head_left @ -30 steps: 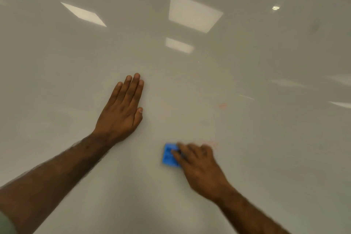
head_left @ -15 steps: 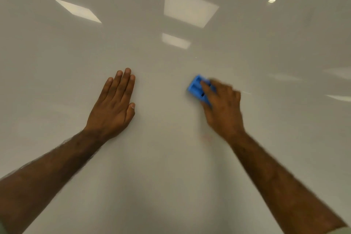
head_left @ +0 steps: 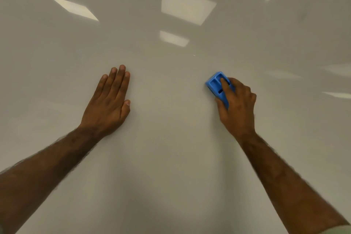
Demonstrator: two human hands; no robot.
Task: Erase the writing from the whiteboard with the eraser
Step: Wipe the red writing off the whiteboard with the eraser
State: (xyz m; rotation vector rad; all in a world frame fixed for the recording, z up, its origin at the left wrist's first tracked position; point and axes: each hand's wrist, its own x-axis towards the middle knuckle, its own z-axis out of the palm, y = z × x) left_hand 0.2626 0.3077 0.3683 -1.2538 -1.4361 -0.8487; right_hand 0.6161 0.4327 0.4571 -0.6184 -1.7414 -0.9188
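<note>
At right of centre, the eraser (head_left: 217, 86) is being clenched in the right hand (head_left: 236, 104), now swept rightward; the whiteboard (head_left: 171, 157) is looking clean, the left hand (head_left: 109, 106) being pressed flat.

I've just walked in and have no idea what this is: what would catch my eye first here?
Probably the bright blue eraser, right of centre, pressed to the glossy whiteboard by the right hand. Next, the left hand, lying flat and open on the board left of centre. Pale ceiling-light reflections shine across the top; no writing shows.

Left hand (head_left: 108, 104) flat on whiteboard (head_left: 171, 157); eraser (head_left: 215, 83) under right hand (head_left: 237, 108), well right.
</note>
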